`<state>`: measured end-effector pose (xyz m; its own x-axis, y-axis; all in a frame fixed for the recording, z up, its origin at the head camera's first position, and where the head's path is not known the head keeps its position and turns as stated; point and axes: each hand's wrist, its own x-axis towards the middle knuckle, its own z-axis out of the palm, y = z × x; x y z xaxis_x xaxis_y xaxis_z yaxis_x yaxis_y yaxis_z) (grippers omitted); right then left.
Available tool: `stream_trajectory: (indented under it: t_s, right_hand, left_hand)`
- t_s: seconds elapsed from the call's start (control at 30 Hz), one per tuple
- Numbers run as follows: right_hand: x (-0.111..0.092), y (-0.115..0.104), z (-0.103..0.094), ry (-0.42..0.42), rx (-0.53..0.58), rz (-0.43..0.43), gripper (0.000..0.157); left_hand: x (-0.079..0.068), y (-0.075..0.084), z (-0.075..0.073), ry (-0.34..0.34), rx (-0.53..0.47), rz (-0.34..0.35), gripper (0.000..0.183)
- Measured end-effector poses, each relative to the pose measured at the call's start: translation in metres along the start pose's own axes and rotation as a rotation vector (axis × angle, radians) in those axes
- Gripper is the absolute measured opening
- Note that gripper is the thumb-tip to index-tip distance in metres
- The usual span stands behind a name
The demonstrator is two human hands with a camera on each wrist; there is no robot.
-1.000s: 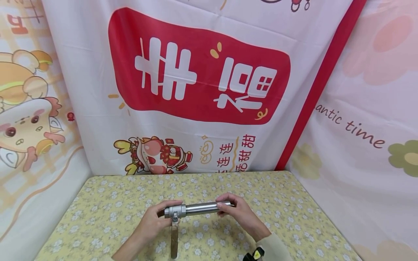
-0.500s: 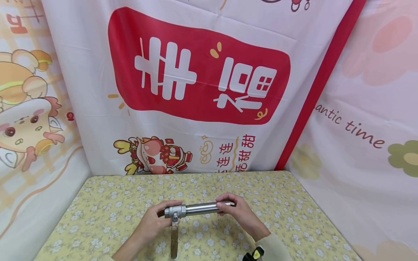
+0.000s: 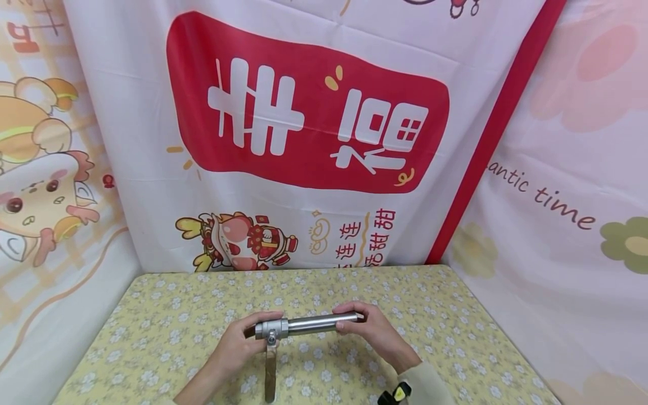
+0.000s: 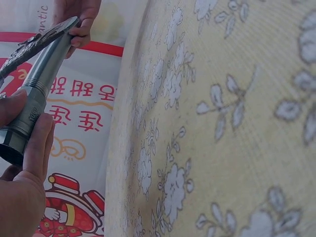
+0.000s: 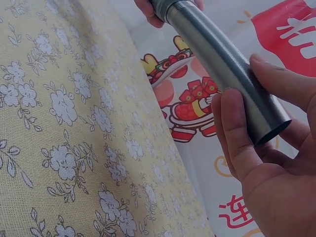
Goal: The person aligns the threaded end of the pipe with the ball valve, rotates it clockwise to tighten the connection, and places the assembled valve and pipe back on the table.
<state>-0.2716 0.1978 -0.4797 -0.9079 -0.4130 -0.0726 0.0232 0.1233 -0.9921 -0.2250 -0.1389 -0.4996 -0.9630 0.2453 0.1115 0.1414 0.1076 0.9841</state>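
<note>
A metal ball valve (image 3: 271, 328) with a long lever handle (image 3: 270, 372) is joined to a shiny steel pipe (image 3: 314, 323). My left hand (image 3: 239, 340) grips the valve body at the left end, thumb on one side and fingers on the other. At the pipe's far right end, my right hand (image 3: 373, 332) holds it between thumb and fingers. The right wrist view shows the open end of the pipe (image 5: 232, 74) inside the right hand (image 5: 276, 163). Seen from the left wrist, the lever (image 4: 39, 44) runs alongside the pipe (image 4: 52, 64).
Below the hands lies a table with a yellow floral cloth (image 3: 192, 304). A white curtain with a red panel (image 3: 314, 112) hangs behind it. Printed drapes stand at the left (image 3: 45, 197) and right (image 3: 557, 185). A dark band (image 3: 395, 394) is on the right wrist.
The right hand's fingers and thumb have shifted slightly on the pipe's end. The left hand, valve and pipe hold almost the same position.
</note>
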Motion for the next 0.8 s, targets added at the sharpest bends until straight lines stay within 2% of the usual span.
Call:
stream_trajectory:
  t_s: [0.33,0.8]
  right_hand:
    - [-0.0013,-0.0014,-0.0031,-0.066,-0.017,-0.003,0.043]
    - [-0.0016,-0.0032,-0.0016,-0.056,-0.04,0.006,0.043]
  left_hand:
    - [-0.0012,0.0016,0.0008,0.03,-0.006,-0.041,0.054]
    - [-0.0025,0.0018,-0.0002,0.018,-0.019,-0.042,0.053]
